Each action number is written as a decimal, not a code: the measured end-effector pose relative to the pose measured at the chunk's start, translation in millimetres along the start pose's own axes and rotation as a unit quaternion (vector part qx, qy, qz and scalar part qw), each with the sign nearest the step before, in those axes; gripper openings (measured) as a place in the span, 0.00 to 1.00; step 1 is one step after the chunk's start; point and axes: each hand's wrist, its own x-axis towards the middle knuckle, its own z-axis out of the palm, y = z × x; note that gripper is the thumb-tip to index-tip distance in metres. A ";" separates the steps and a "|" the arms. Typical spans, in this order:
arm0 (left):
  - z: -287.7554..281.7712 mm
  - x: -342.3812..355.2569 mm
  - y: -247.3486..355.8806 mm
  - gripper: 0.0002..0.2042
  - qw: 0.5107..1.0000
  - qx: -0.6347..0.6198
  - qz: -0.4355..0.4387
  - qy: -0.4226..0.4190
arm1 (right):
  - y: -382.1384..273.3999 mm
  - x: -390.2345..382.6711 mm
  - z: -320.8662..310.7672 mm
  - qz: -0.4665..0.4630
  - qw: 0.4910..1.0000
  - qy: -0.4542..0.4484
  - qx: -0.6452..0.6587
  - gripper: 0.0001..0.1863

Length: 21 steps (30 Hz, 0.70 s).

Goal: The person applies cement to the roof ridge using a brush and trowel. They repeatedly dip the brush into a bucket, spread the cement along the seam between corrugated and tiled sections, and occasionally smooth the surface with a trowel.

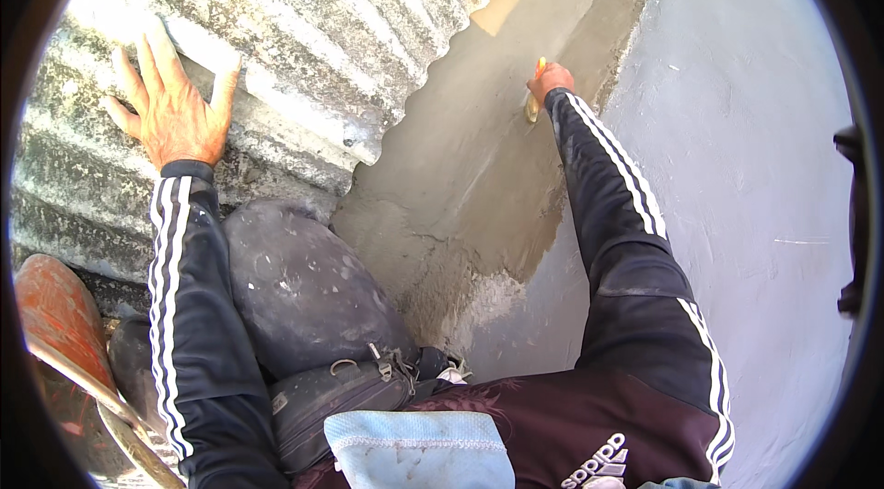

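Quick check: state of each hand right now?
Left hand: open, fingers spread, palm flat on the corrugated sheet.
Right hand: closed around a small yellow-handled tool, held against the wet grey plaster.

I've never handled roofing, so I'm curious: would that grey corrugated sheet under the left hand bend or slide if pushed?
The corrugated sheet probably stays fairly stiff: its ridges run deep and the left hand lies flat on it with no visible sag. It likely grips rather than slips, since its surface looks rough and weathered. Its chipped-looking lower edge hints it may be brittle.

Head camera looks steeply down, close above both arms.
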 end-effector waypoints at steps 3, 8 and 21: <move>-1.6 -0.6 0.9 0.55 1.000 0.002 -0.002 -0.006 | 28.1 37.0 7.3 0.048 0.990 0.128 -0.017 0.23; -3.3 0.8 0.2 0.55 1.000 0.018 0.004 -0.012 | 32.7 44.0 0.9 -0.048 0.958 0.274 0.068 0.14; 1.1 -2.0 -1.7 0.55 1.000 -0.014 0.004 -0.001 | -7.9 1.9 -12.2 0.057 0.984 -0.068 0.156 0.24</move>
